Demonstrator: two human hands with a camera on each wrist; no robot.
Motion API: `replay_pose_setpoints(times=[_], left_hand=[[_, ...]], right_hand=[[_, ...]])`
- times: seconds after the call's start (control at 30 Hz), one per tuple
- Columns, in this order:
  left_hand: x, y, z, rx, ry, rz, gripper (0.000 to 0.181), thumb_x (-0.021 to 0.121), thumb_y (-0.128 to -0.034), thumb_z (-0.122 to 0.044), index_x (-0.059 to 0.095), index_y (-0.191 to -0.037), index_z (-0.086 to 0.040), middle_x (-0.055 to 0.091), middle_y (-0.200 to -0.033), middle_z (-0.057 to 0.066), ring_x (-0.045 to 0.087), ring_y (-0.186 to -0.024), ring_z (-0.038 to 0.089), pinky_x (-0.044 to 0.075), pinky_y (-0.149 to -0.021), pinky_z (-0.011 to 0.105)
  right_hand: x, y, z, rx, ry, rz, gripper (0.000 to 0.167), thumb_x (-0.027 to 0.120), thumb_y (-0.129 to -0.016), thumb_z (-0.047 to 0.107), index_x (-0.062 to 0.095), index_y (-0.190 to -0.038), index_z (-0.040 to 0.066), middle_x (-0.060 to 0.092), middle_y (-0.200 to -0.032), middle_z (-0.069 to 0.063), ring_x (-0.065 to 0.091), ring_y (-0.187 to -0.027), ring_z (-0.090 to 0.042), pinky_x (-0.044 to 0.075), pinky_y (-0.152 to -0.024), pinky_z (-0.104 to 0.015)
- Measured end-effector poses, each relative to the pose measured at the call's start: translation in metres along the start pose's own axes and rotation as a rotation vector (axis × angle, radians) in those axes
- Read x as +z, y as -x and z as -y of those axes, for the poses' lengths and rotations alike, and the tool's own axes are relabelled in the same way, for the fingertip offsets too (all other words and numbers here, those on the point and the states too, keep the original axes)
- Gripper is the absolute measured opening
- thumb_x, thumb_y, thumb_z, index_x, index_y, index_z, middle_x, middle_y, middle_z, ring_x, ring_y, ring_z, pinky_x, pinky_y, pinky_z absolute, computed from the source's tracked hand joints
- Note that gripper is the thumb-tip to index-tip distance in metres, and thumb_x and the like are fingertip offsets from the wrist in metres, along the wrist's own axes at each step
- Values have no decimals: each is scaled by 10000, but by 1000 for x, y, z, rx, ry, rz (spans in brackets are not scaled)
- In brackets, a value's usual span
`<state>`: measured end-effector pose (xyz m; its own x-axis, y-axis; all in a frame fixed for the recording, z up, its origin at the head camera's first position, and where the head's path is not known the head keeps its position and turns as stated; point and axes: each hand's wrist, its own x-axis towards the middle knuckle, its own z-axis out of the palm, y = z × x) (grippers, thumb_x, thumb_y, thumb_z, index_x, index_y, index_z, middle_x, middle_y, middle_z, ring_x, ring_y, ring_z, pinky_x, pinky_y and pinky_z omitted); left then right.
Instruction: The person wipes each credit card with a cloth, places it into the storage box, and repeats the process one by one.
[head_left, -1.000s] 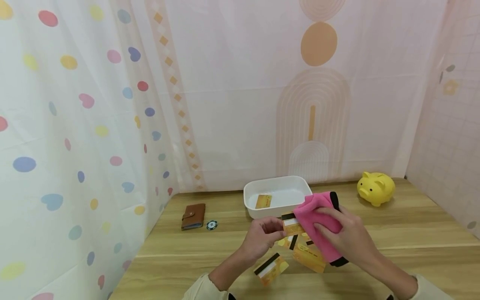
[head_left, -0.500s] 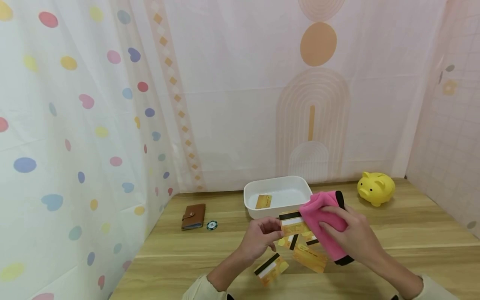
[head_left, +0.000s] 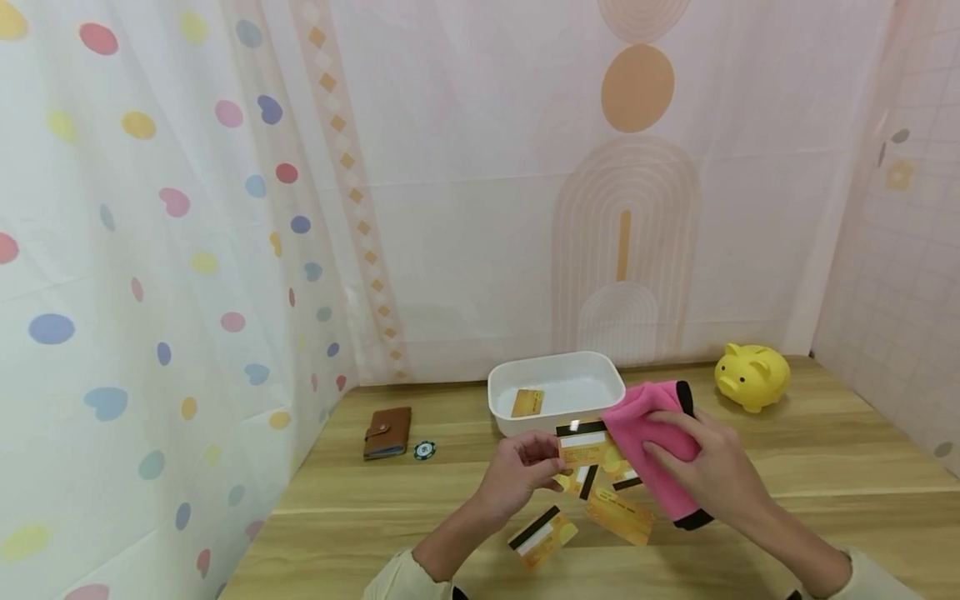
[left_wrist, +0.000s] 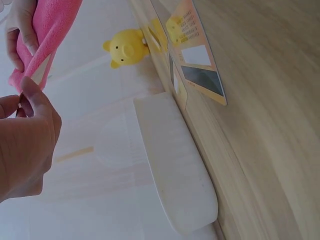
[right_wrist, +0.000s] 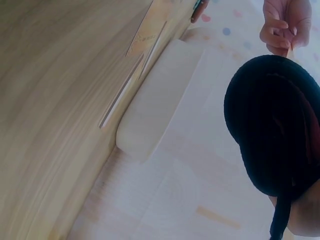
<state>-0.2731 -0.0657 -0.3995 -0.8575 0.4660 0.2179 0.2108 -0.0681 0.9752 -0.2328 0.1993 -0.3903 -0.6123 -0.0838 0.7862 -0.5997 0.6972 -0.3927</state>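
Note:
My left hand [head_left: 525, 468] pinches a gold bank card [head_left: 583, 442] by its left edge, with the black stripe at the top. In the head view, my right hand [head_left: 716, 467] grips a folded pink cloth [head_left: 652, 454] with black edging, which covers the card's right end. The right wrist view has the black edging [right_wrist: 260, 125] of the cloth up close, hiding most of the right hand. Below the held card, several more bank cards lie on the wooden table, among them one with its stripe side up [head_left: 542, 537] and one face up [head_left: 619, 517].
Behind the hands stands a white tray [head_left: 556, 425] with one gold card [head_left: 528, 403] inside. A brown wallet [head_left: 387, 432] and a poker chip [head_left: 424, 450] lie at the left. A yellow piggy bank [head_left: 752, 377] is at the back right.
The right hand has moved the pink cloth rightward along the card, so more of the card shows. The held card has shifted slightly left. The cards on the table stay put.

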Motion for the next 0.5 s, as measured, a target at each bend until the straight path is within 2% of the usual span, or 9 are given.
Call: replay_pose_setpoints(times=[0.27, 0.5], left_hand=[[-2, 0, 0, 12, -2, -13, 220, 620, -924, 43, 564, -1092, 173, 650, -875, 19, 666, -809, 108, 570, -705, 237], [-3, 1, -2, -11, 21, -58, 261, 641, -918, 36, 547, -1159, 70, 696, -940, 127, 688, -810, 145, 575, -698, 262]], right_hand=[[-3, -1, 0, 13, 15, -8, 329, 869, -705, 28, 740, -1003, 80, 712, -910, -115, 606, -669, -98, 508, -506, -230], [-6, -1, -2, 33, 13, -13, 328, 871, -706, 32, 740, -1003, 80, 712, -915, -115, 576, -665, -67, 495, -497, -233]])
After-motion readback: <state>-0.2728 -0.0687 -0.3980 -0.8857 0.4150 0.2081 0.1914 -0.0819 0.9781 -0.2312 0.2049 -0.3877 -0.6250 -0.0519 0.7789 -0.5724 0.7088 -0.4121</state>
